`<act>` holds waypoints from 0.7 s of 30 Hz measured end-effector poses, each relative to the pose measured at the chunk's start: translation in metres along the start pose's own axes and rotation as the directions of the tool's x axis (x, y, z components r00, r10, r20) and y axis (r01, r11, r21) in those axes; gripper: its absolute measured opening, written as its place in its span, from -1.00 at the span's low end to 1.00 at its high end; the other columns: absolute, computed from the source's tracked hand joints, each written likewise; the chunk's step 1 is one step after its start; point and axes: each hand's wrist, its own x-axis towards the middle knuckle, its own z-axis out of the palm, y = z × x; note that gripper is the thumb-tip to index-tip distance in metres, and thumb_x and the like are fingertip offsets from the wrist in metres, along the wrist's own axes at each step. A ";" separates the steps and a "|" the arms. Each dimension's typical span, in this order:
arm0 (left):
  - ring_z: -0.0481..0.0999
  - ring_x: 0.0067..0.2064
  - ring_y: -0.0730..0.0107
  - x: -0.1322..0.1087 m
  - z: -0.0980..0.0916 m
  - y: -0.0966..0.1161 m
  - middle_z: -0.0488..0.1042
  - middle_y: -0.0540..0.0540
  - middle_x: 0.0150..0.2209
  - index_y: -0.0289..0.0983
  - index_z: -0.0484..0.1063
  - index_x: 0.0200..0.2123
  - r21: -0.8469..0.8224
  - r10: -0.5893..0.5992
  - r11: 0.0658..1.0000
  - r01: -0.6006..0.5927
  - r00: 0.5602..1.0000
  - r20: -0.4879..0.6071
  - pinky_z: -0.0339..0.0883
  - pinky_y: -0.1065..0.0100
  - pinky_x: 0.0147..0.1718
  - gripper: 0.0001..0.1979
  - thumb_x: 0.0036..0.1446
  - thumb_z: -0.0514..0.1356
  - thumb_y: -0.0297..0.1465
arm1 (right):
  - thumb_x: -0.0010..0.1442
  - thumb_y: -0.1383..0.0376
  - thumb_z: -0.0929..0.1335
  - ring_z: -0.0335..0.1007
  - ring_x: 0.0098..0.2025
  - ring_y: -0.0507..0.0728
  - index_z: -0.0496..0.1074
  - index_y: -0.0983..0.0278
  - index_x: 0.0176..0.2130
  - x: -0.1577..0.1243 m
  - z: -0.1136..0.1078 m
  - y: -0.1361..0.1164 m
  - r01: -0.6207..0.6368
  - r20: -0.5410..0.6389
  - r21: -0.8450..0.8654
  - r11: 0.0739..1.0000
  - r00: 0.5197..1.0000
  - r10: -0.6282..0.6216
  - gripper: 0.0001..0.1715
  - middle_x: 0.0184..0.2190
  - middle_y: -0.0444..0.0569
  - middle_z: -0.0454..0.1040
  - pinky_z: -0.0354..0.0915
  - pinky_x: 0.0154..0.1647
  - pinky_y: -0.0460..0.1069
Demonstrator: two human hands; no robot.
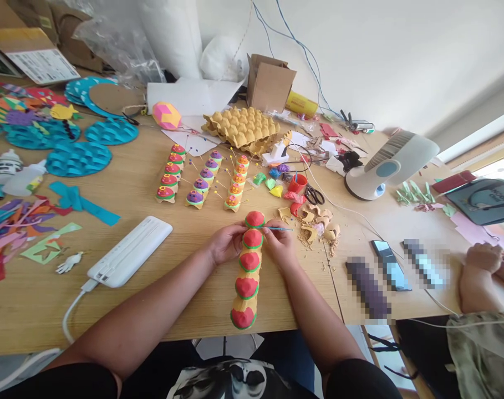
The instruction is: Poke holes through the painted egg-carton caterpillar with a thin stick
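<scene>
A strip cut from an egg carton (249,261) points away from me, its several bumps capped in red with green rims. My left hand (228,243) grips its far end from the left side. My right hand (280,247) is closed at the right side of that end, with a thin blue stick (281,228) between its fingers; the stick's kind is too small to make out. Beyond my hands stand three decorated egg-carton strips, one red (172,173), one purple (204,178) and one orange (237,184), with ball-headed pins around them.
Carton scraps (320,224), a red cup (297,184) and black scissors (314,195) lie ahead right, near a white fan (387,166). A power bank (131,252) with its cable is at left. Egg trays (243,126) lie behind. Another person's hands (484,260) rest at far right.
</scene>
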 end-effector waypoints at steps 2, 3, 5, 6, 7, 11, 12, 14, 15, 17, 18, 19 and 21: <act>0.67 -0.39 0.38 0.000 0.001 0.000 0.70 -0.10 -0.28 -0.14 0.56 -0.01 -0.014 -0.014 1.000 0.014 1.000 0.000 0.53 0.43 -0.41 -0.58 0.25 0.06 -0.65 | 0.23 0.07 0.48 0.40 -0.26 0.10 0.54 0.17 -0.28 0.000 0.000 0.003 0.001 0.006 0.003 1.000 1.000 -0.001 -0.77 -0.32 -0.08 0.50 0.34 -0.23 0.01; 0.67 -0.39 0.38 -0.001 0.002 0.000 0.70 -0.08 -0.29 -0.13 0.55 0.00 -0.016 -0.022 1.000 0.022 1.000 -0.002 0.52 0.43 -0.40 -0.56 0.25 0.06 -0.65 | 0.22 0.07 0.49 0.39 -0.26 0.10 0.54 0.17 -0.29 0.000 0.000 0.005 0.002 0.007 0.011 1.000 1.000 -0.002 -0.77 -0.33 -0.08 0.50 0.33 -0.22 0.01; 0.67 -0.39 0.39 -0.001 0.003 0.000 0.70 -0.07 -0.27 -0.11 0.55 0.01 -0.006 -0.028 1.000 0.028 1.000 -0.007 0.51 0.44 -0.40 -0.55 0.25 0.06 -0.65 | 0.20 0.06 0.50 0.39 -0.26 0.09 0.53 0.18 -0.30 0.000 0.001 0.008 -0.007 -0.003 0.052 0.999 1.000 0.008 -0.75 -0.34 -0.09 0.49 0.34 -0.21 0.00; 0.67 -0.39 0.39 -0.002 0.003 0.000 0.70 -0.08 -0.25 -0.12 0.55 0.01 0.004 -0.025 1.000 0.025 1.000 -0.011 0.51 0.44 -0.41 -0.56 0.24 0.06 -0.65 | 0.19 0.05 0.50 0.39 -0.26 0.09 0.53 0.18 -0.30 0.000 0.002 0.009 -0.019 -0.011 0.081 0.997 1.000 0.020 -0.73 -0.34 -0.09 0.49 0.34 -0.21 0.00; 0.66 -0.40 0.39 -0.002 0.003 0.000 0.70 -0.09 -0.25 -0.12 0.56 -0.01 0.014 -0.016 1.000 0.016 1.000 -0.016 0.50 0.44 -0.41 -0.57 0.24 0.08 -0.65 | 0.18 0.03 0.50 0.39 -0.26 0.09 0.52 0.19 -0.31 0.000 0.003 0.009 -0.032 -0.018 0.111 0.993 0.999 0.034 -0.71 -0.34 -0.09 0.48 0.35 -0.21 0.00; 0.65 -0.42 0.38 -0.002 0.002 0.000 0.69 -0.09 -0.30 -0.11 0.57 -0.04 0.044 0.009 0.999 -0.007 1.000 -0.027 0.49 0.44 -0.43 -0.60 0.23 0.11 -0.64 | 0.15 0.01 0.51 0.40 -0.24 0.09 0.50 0.20 -0.30 0.000 0.004 0.005 -0.063 -0.003 0.150 0.987 0.998 0.064 -0.67 -0.31 -0.08 0.48 0.37 -0.16 0.01; 0.65 -0.42 0.38 -0.002 0.002 0.000 0.69 -0.08 -0.30 -0.09 0.57 -0.02 0.051 0.007 0.999 -0.005 1.000 -0.023 0.49 0.44 -0.43 -0.59 0.23 0.12 -0.63 | 0.15 0.01 0.51 0.41 -0.24 0.09 0.50 0.20 -0.30 0.000 0.005 0.004 -0.065 0.001 0.142 0.988 0.998 0.066 -0.67 -0.31 -0.08 0.48 0.37 -0.15 0.01; 0.66 -0.41 0.37 -0.002 0.001 0.000 0.69 -0.06 -0.28 -0.04 0.55 0.03 0.060 0.000 0.998 0.000 1.000 -0.012 0.49 0.42 -0.43 -0.58 0.23 0.14 -0.59 | 0.15 0.00 0.51 0.41 -0.24 0.09 0.50 0.20 -0.31 0.000 0.005 0.003 -0.068 0.001 0.119 0.991 0.998 0.068 -0.66 -0.31 -0.08 0.48 0.37 -0.17 0.01; 0.67 -0.40 0.36 -0.002 0.001 0.000 0.70 -0.06 -0.27 -0.03 0.54 0.05 0.063 0.001 0.998 0.000 1.000 -0.009 0.49 0.41 -0.43 -0.58 0.23 0.15 -0.57 | 0.15 0.00 0.50 0.40 -0.25 0.09 0.49 0.20 -0.31 0.000 0.005 0.002 -0.066 -0.005 0.108 0.992 0.998 0.067 -0.66 -0.31 -0.08 0.47 0.37 -0.19 0.01; 0.67 -0.39 0.33 -0.001 0.000 0.000 0.70 -0.07 -0.27 -0.03 0.56 0.04 0.072 0.007 0.997 -0.006 1.000 -0.014 0.50 0.39 -0.42 -0.60 0.24 0.16 -0.55 | 0.14 -0.02 0.50 0.40 -0.26 0.09 0.48 0.20 -0.31 -0.001 0.006 0.002 -0.064 -0.008 0.095 0.993 0.998 0.065 -0.64 -0.32 -0.07 0.47 0.37 -0.23 0.00; 0.67 -0.38 0.31 -0.001 0.000 0.000 0.70 -0.07 -0.27 -0.04 0.57 0.03 0.079 0.011 0.997 -0.009 1.000 -0.020 0.51 0.37 -0.41 -0.61 0.25 0.16 -0.54 | 0.14 -0.03 0.50 0.40 -0.27 0.08 0.47 0.20 -0.31 -0.001 0.006 0.003 -0.068 -0.010 0.098 0.993 0.998 0.069 -0.63 -0.33 -0.07 0.47 0.37 -0.24 -0.01; 0.68 -0.37 0.29 -0.001 0.000 0.000 0.70 -0.08 -0.28 -0.04 0.58 0.01 0.086 0.013 0.996 -0.011 1.000 -0.026 0.51 0.35 -0.40 -0.62 0.25 0.16 -0.54 | 0.13 -0.03 0.50 0.40 -0.29 0.08 0.47 0.20 -0.30 -0.001 0.007 0.003 -0.080 -0.013 0.105 0.991 0.997 0.081 -0.62 -0.34 -0.08 0.47 0.37 -0.26 -0.01; 0.68 -0.35 0.25 -0.001 0.000 0.000 0.70 -0.09 -0.27 -0.04 0.60 0.00 0.097 0.014 0.995 -0.010 0.999 -0.035 0.52 0.31 -0.37 -0.62 0.25 0.16 -0.55 | 0.12 -0.05 0.51 0.39 -0.34 0.06 0.45 0.19 -0.29 -0.001 0.007 0.003 -0.115 -0.016 0.126 0.985 0.993 0.118 -0.59 -0.37 -0.11 0.47 0.36 -0.30 -0.02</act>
